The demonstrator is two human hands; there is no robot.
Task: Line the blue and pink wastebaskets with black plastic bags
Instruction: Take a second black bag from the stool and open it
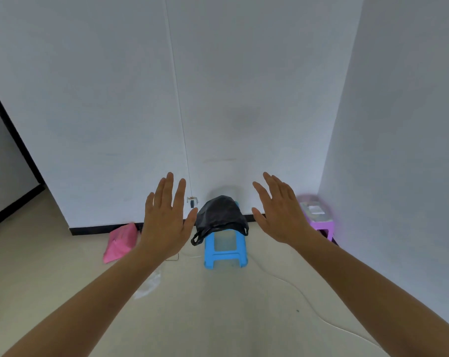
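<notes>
A black plastic bag [219,216] lies draped over the top of a blue plastic stool [224,251] by the white wall, its handles hanging down on both sides. A pink wastebasket [119,242] stands on the floor to the left, partly hidden behind my left hand. My left hand [166,220] is held up flat, fingers spread, just left of the bag. Raised the same way, my right hand [278,212] is just right of the bag. Neither hand touches anything. I cannot see a blue wastebasket.
A purple stool [321,222] with a pale item on top stands in the right corner. A thin white cable [313,309] runs across the beige floor. A clear plastic scrap [147,286] lies on the floor under my left forearm.
</notes>
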